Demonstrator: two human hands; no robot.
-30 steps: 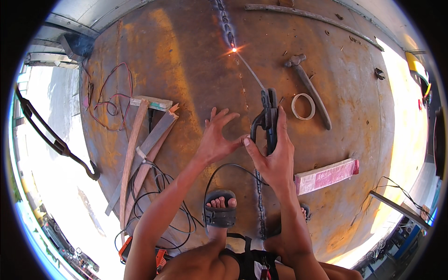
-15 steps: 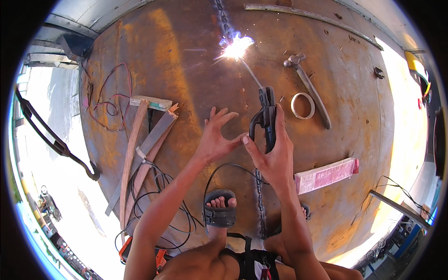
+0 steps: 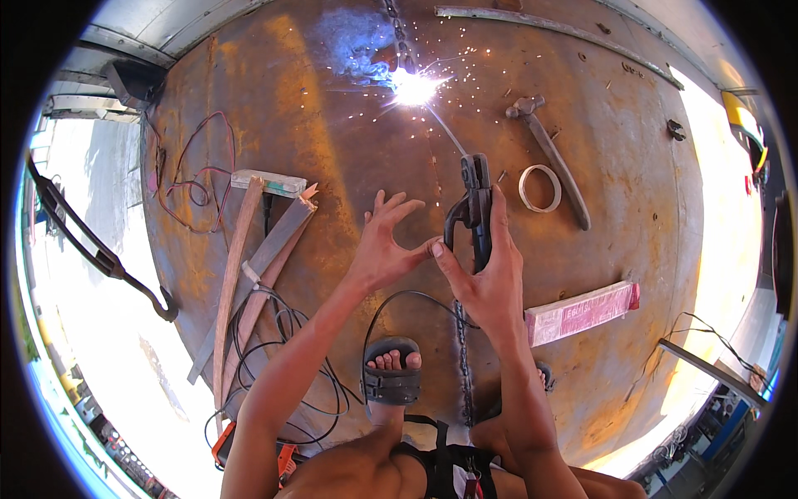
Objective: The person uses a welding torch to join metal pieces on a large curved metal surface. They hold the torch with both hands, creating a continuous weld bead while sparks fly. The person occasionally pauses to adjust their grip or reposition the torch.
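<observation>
Two thumbs appear to touch above the rusty plate, left hand spread and empty, right hand gripping the electrode holder, whose rod should best hold a short, steady arc.

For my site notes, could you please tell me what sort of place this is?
Probably a welding workspace: a black electrode holder, a bright white arc and a rusty brown metal sheet show it.
</observation>
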